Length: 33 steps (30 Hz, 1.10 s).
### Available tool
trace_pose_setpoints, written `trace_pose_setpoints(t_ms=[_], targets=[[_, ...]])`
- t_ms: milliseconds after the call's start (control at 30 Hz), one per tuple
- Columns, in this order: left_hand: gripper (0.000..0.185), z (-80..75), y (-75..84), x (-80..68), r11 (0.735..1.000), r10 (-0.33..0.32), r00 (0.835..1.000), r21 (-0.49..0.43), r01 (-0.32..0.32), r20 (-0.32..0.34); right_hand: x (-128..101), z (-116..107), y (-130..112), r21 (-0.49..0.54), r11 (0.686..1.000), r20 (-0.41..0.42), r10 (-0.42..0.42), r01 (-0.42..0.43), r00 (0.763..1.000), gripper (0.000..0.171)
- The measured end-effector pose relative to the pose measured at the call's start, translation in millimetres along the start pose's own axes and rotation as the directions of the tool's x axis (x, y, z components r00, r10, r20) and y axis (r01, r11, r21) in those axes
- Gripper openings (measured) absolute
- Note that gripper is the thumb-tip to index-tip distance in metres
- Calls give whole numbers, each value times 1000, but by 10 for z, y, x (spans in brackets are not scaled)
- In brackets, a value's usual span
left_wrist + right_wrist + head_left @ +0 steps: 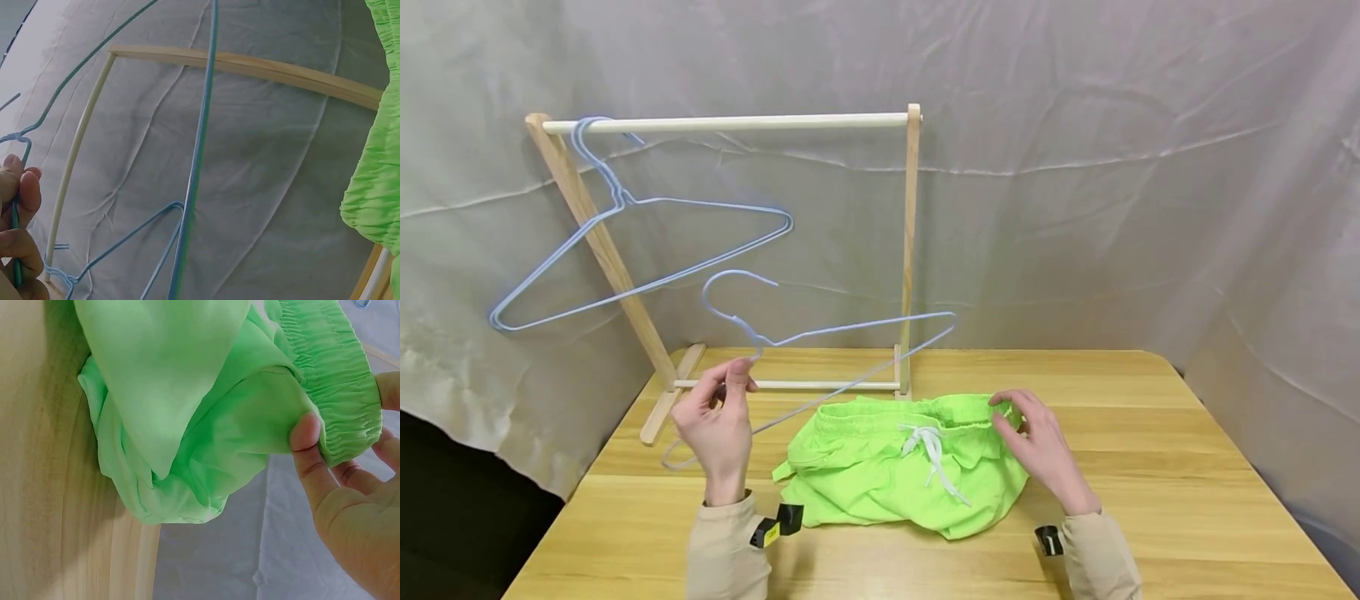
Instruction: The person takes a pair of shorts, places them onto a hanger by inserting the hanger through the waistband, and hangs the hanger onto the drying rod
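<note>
I am looking at a wooden table (1187, 500) standing before a wrinkled grey sheet backdrop (1112, 167), and I am taking the wooden rack (730, 123) at the table's far left as my landmark.

The green shorts (887, 475) are lying bunched on the table just in front of the rack's base rail, waistband toward the rack, white drawstring (934, 454) facing up. I judge them light, soft and limp: they will be sagging wherever unsupported, so the gathered elastic waistband is the sound place to take hold. My right hand (1041, 450) is doing exactly that, at the waistband end lying in front of the rack's right upright; the right wrist view is showing the thumb (307, 440) and fingers curled, pinching the elastic band between them.

My left hand (718, 421) is holding up a blue wire hanger (850, 327) in front of the rack's lower rail, fingers (22, 194) closed in a pinch on the wire just below the twisted neck. I judge the hanger light, thin, springy and somewhat slick in its coating, so a grip near the neck is giving the best control. Its long bar is slanting above the shorts' left end; I cannot tell whether it is touching the cloth.

A second blue hanger (640, 250) is hanging tilted from the left end of the rack's top bar.
</note>
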<state>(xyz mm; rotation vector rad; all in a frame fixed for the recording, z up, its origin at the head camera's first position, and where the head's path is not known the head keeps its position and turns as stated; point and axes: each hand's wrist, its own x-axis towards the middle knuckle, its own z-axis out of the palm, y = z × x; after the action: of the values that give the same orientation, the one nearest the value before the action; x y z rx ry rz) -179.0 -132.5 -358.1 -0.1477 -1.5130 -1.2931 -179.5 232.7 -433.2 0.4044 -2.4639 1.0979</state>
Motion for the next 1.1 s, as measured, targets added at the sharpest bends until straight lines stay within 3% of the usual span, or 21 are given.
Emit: trace_pose_setpoints(t_ms=[167,300,600,833,1100], targets=[[15,26,-40,-27,993,4,998,121,-11,58,0,4,15,0,1000,-12,-8,8,1000,23],[12,71,-68,-63,984,18,988,173,-45,153,0,0,17,0,1000,-21,-25,25,999,24],[23,169,-103,-144,976,89,953,167,-142,290,13,10,27,26,994,-56,-103,105,993,31],[17,214,-106,-178,969,137,931,151,-197,338,21,22,46,63,983,-67,-169,174,983,37],[29,274,-106,-239,963,182,910,121,-242,372,4,21,43,62,980,-59,-184,188,981,38]])
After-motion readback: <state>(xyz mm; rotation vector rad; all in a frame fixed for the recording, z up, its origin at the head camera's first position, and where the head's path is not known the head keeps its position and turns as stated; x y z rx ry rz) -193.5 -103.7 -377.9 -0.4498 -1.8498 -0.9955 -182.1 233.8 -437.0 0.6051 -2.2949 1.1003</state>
